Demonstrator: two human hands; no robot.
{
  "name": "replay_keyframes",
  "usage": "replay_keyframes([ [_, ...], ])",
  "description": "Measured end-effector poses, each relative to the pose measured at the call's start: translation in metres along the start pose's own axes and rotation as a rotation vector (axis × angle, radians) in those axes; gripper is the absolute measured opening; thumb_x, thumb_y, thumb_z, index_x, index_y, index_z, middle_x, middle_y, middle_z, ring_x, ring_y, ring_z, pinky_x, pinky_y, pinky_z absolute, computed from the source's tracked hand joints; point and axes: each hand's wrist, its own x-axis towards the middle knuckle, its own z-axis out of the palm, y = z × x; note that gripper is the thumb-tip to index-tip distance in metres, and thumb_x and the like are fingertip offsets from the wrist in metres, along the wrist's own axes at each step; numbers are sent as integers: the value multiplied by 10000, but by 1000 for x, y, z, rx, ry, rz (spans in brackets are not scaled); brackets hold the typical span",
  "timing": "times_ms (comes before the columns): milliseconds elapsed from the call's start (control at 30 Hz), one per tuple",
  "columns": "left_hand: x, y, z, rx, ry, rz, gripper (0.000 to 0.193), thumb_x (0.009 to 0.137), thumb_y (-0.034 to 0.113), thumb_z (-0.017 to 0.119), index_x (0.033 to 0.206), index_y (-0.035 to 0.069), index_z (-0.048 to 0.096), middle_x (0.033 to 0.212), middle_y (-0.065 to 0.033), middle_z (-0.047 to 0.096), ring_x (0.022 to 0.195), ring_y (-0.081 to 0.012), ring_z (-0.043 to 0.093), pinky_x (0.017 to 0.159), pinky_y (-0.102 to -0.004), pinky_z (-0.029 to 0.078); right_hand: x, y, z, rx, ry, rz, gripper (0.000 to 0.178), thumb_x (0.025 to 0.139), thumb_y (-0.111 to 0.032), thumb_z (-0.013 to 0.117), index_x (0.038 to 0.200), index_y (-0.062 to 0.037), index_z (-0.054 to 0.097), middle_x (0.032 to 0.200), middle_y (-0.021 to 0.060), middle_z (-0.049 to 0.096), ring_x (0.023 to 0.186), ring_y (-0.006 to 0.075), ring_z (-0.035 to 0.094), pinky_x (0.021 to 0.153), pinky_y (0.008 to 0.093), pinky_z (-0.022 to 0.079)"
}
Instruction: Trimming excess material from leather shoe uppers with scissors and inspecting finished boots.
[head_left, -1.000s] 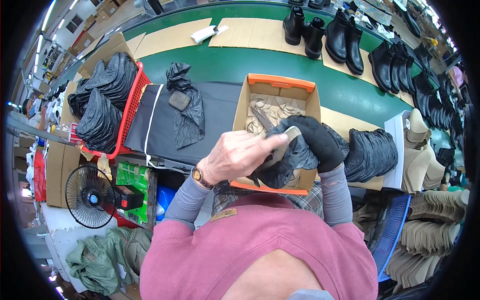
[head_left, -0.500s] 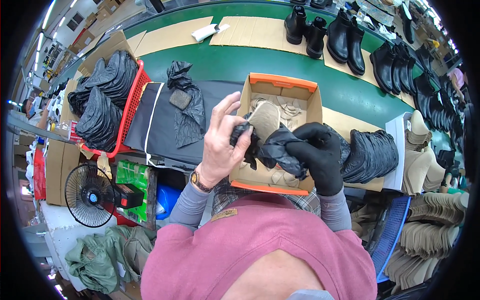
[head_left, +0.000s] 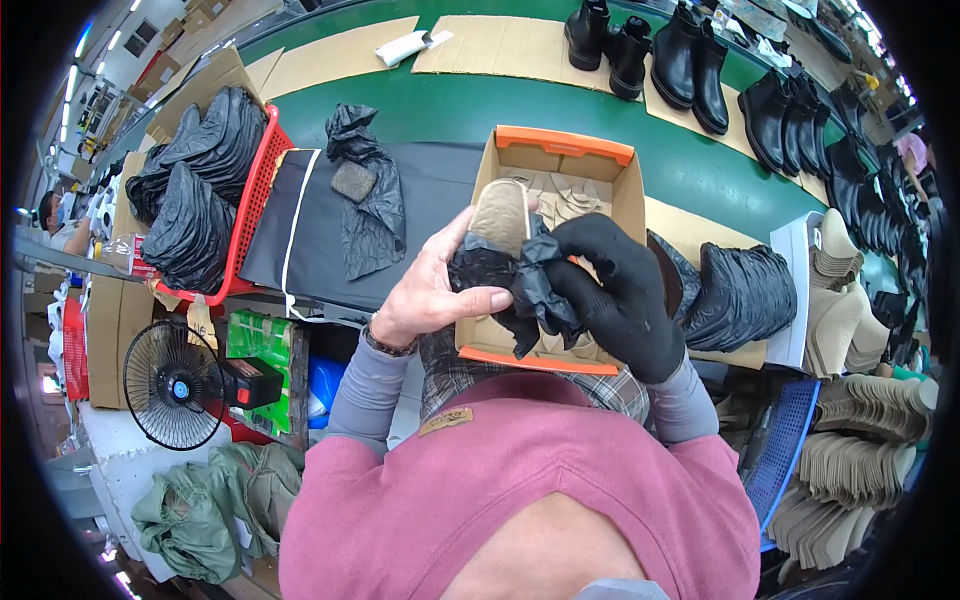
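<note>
A beige insole (head_left: pixel 500 216), its lower part wrapped in crinkled black tissue-like material (head_left: pixel 484 268), is held over an open cardboard box (head_left: pixel 566 143) with orange edges. My bare left hand (head_left: pixel 432 285) grips its left side, fingers behind and thumb across the front of the wrapping. My right hand (head_left: pixel 620 300), in a black glove, pinches a bunched part of the black material at the insole's right. Several thin beige pieces (head_left: pixel 565 197) lie inside the box. The insole's lower end is hidden.
On the left, a red basket (head_left: pixel 256 190) holds black wrapped bundles; a dark block (head_left: pixel 353 181) rests on black sheeting. A fan (head_left: pixel 176 386) stands lower left. Black wrapped bundles (head_left: pixel 742 298) and stacked insoles (head_left: pixel 860 470) are at right. Black boots (head_left: pixel 690 62) line the green table's far side.
My left hand's raised fingers have gone behind the insole, and its thumb now lies across the front. The insole stands more upright. My gloved hand stays on the wrapping.
</note>
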Motion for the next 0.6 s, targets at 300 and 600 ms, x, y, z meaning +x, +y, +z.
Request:
replay_keyframes([
  [300, -18, -16, -19, 219, 206, 9, 513, 834, -56, 657, 1320, -29, 496, 1091, -48, 652, 974, -89, 576, 870, -256, 481, 0, 50, 2, -160, -39, 379, 280, 906, -221, 604, 1073, 3, 601, 893, 149, 662, 809, 263, 664, 717, 333, 507],
  [600, -15, 7, 2, 325, 334, 166, 407, 799, -82, 649, 1191, -13, 562, 1041, -106, 651, 921, -121, 610, 797, -269, 492, -74, 194, 41, -310, -405, 339, 348, 859, -325, 569, 1014, -16, 525, 807, 196, 655, 777, 377, 674, 647, 468, 513],
])
